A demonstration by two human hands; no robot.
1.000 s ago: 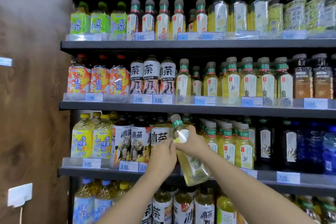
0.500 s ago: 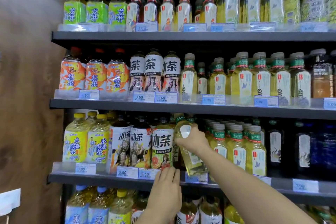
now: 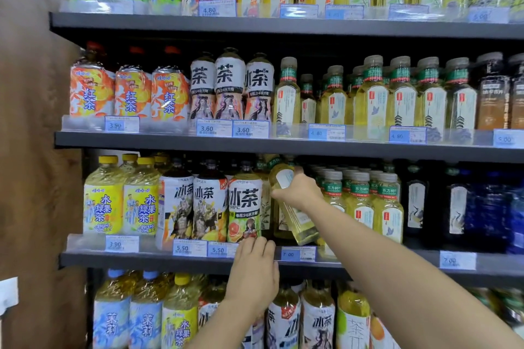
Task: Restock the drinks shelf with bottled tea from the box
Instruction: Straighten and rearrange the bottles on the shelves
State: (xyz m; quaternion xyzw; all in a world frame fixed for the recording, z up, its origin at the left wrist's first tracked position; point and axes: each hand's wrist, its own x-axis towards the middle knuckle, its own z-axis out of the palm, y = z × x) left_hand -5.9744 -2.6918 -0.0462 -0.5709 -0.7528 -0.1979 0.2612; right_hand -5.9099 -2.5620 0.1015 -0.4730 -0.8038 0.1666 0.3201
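A pale yellow tea bottle with a green neck band leans top-left into the third shelf, in the gap between the big white-label tea bottles and a row of matching yellow tea bottles. My right hand is shut around its upper body. My left hand rests flat on the shelf's front edge below, fingers apart, holding nothing. The box is out of view.
Four dark shelves are packed with bottled teas behind clear rails with blue price tags. Dark and blue bottles stand at the right. A brown wooden wall borders the left side.
My left hand let go of the bottle and dropped to the shelf edge. My right hand pushed the bottle further into the third shelf. The view moved closer and slightly down.
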